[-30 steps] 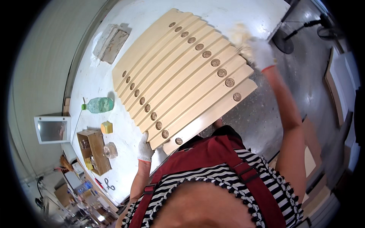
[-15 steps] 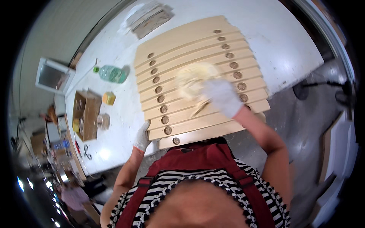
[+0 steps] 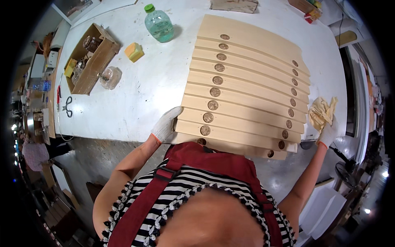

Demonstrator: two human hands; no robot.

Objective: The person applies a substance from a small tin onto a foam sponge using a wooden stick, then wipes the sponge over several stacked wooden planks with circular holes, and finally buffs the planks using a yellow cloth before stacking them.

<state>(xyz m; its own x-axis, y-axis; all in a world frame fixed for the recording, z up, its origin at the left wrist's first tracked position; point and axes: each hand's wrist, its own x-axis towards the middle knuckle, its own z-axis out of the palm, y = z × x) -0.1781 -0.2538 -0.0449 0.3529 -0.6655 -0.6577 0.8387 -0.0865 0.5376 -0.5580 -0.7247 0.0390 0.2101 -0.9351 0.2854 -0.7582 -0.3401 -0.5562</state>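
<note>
A stack of pale wooden panels (image 3: 247, 90) lies fanned out in overlapping steps on the white table, each with a round dark mark near either end. My left hand (image 3: 165, 125), in a white knitted glove, rests against the stack's left edge near its front corner, fingers stretched out and close together; its thumb is not clear to see. Beyond the panels' right edge, my right hand (image 3: 328, 132), gloved too, is closed on a crumpled cream-yellow cloth (image 3: 322, 112). The cloth bunches up above the fingers, apart from the wood.
On the white table (image 3: 135, 99) stand a green-capped bottle (image 3: 159, 25), a yellow sponge (image 3: 134, 52), a clear bag-like container (image 3: 110, 78) and a cardboard box (image 3: 91, 61) of small items. Scissors (image 3: 68, 107) lie by the left edge. A block (image 3: 233, 5) sits at the back.
My right hand has carried the cloth from the middle of the panels out past their right edge. My left hand stays at the left edge. The whole view has turned.
</note>
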